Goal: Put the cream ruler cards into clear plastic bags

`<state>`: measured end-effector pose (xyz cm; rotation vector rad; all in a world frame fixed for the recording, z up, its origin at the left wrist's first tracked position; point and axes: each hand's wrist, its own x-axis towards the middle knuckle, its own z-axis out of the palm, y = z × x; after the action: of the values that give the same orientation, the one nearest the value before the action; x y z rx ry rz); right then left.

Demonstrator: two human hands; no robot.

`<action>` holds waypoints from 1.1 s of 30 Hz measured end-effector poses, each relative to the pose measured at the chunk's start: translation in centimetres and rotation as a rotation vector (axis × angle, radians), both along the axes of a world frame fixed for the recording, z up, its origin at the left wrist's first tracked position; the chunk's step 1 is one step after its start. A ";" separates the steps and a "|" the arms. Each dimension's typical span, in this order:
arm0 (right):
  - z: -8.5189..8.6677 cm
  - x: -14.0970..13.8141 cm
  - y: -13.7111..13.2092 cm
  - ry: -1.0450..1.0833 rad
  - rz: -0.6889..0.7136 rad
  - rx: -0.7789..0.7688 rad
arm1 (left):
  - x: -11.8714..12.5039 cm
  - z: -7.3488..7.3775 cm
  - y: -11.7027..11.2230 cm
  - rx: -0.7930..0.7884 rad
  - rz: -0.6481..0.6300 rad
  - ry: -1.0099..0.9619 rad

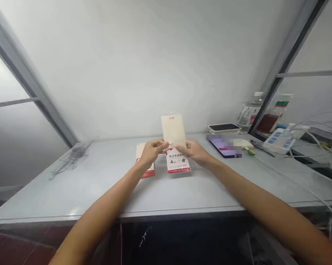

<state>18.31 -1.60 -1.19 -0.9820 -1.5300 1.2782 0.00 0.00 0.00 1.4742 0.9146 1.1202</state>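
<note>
Packet (174, 134) pinched in my left hand (152, 151) and right hand (197, 151);
likely light, slick, bendable; best held sideways-on; thickness unclear.

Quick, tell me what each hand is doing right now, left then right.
Left hand: closed, holding the cream-and-red packet by its left edge.
Right hand: closed, holding the same packet at its right side.

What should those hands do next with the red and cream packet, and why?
Maybe lower the packet onto the similar-looking red and cream pile. The left hand and right hand both hold the packet, and the pile lies close by on the table, to its left.
</note>
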 end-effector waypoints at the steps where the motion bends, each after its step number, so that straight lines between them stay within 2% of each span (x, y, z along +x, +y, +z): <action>1: 0.2 0.2 0.1 0.007 -0.022 0.004 | -0.1 0.0 0.2 0.012 0.015 -0.028; 5: 0.7 1.4 0.7 -0.037 -0.133 0.016 | -1.2 0.5 1.0 0.005 0.104 -0.023; 8: 0.4 3.0 1.7 -0.160 -0.231 0.012 | -2.9 1.4 1.8 -0.054 0.167 0.118; 10: -0.2 3.9 2.5 -0.357 -0.289 -0.014 | -4.2 1.6 2.5 -0.091 0.165 0.339; 13: -1.4 4.9 3.5 -0.597 -0.349 -0.084 | -5.8 1.1 3.7 -0.170 0.177 0.817; 18: -2.5 5.1 3.9 -0.964 -0.516 -0.112 | -7.0 -0.7 5.1 -0.241 0.238 1.140; 22: -1.8 5.0 3.5 -1.285 -0.547 -0.078 | -7.0 -0.7 5.2 -0.201 0.310 1.272; 27: -1.2 5.1 3.3 -1.325 -0.561 -0.037 | -6.2 -0.1 4.3 -0.179 0.311 1.335; 33: -1.6 5.0 3.4 -1.347 -0.481 -0.051 | -5.0 -0.1 3.2 -0.179 0.267 1.429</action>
<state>23.27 1.77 -2.77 -2.3142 -1.9396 0.1854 -4.99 3.25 -0.14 1.9542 2.1255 -0.0648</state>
